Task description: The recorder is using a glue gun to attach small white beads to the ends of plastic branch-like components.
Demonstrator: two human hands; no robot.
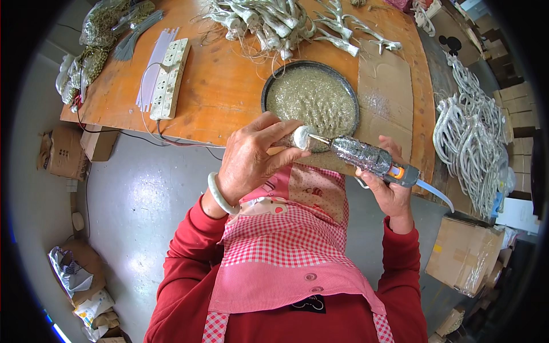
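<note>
Glue gun (366, 157), crusted all over with silvery glitter, sits gripped in the right hand (392, 186), its nozzle touching a small whitish round piece (302, 137) that the left hand (251, 157) pinches between thumb and curled fingers, both raised over the near table edge above a red-checked apron (280, 251). Just behind them a dark round tray (269, 91) of glitter rests on the orange table (223, 86), with pale antler-shaped pieces (274, 23) heaped beyond and a white power strip (170, 77) to the left
</note>
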